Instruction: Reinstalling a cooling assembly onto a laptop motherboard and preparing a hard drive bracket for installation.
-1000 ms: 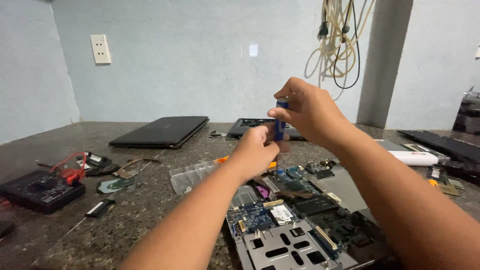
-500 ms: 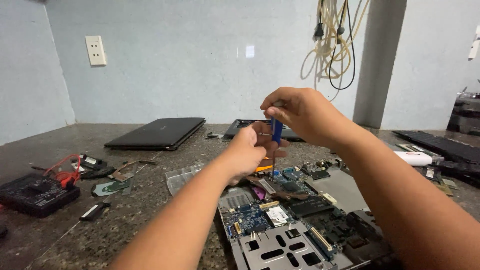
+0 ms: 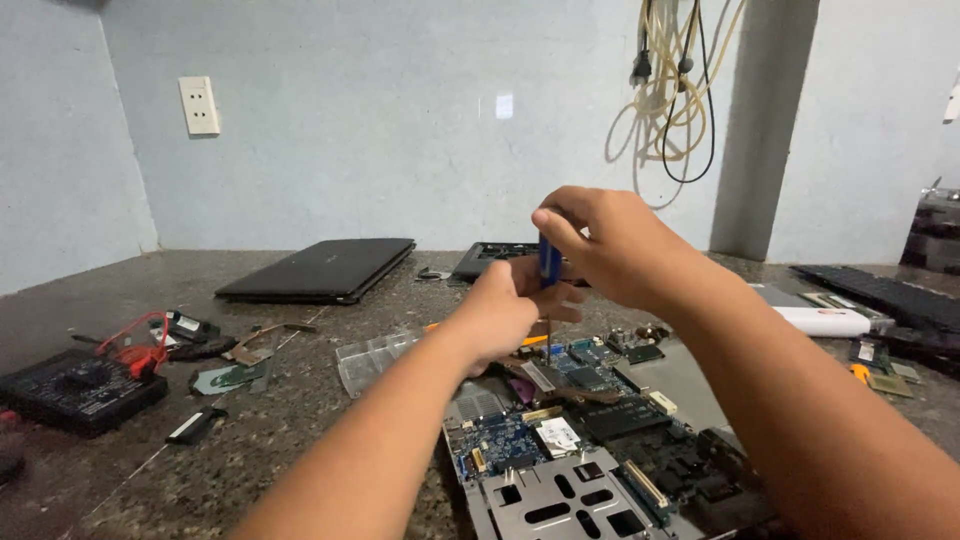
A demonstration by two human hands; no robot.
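Observation:
An opened laptop base with a bare blue circuit board (image 3: 560, 440) lies on the dark speckled counter in front of me. A screwdriver with a blue handle (image 3: 549, 262) stands upright over the board's far part, its thin shaft pointing down onto it. My right hand (image 3: 610, 240) grips the top of the handle with its fingertips. My left hand (image 3: 505, 310) is curled around the screwdriver's lower part just above the board, hiding where the tip meets it.
A shut black laptop (image 3: 320, 268) lies at the back left, another dark device (image 3: 495, 258) behind my hands. A black meter with red leads (image 3: 85, 380), small parts and a clear plastic bag (image 3: 375, 358) lie at left. A white block (image 3: 820, 320) and a keyboard (image 3: 880, 292) sit at right.
Both hands with the screwdriver have stayed over the board's far part; the handle sits slightly lower and more upright than a second ago. The view shifted a little.

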